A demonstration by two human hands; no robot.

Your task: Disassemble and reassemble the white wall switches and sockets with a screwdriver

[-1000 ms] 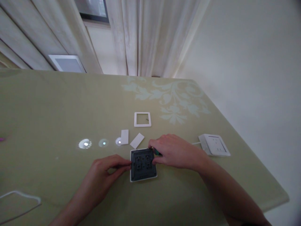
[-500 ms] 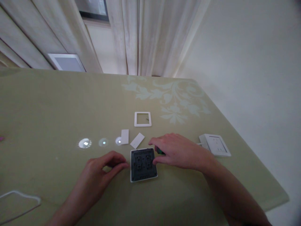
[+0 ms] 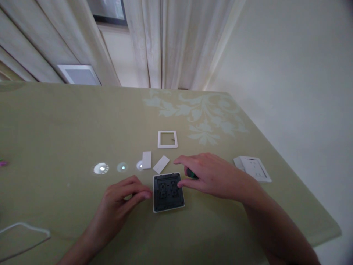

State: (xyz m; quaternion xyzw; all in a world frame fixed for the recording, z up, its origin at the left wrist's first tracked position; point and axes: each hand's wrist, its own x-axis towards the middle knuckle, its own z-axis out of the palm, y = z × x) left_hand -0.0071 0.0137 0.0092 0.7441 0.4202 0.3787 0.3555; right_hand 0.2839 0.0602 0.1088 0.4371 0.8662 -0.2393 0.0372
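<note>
A light switch module [image 3: 168, 206] with a dark inner face and a white rim lies on the table. My left hand [image 3: 125, 197] is beside its left edge, thumb and fingertips pressed together; what they hold, if anything, is hidden. Over the switch's right side is my right hand [image 3: 211, 175], its thumb tip at the dark face and its index finger stretched forward. Curled in that palm is a green-and-black handle [image 3: 191, 173], seemingly a screwdriver's, mostly covered by the hand. Two white rocker covers [image 3: 146, 160] [image 3: 161, 164] lie just beyond the switch.
Farther back lies a square white frame [image 3: 167, 147], with a small dark piece inside its opening. A white socket box [image 3: 253, 169] stands at the right by the wall. White wire [image 3: 33, 229] bends across the near left of the table [image 3: 82, 125].
My right hand has shifted slightly right, with its thumb still by the switch. My left fingers have moved a little closer together. The switch stays in place.
</note>
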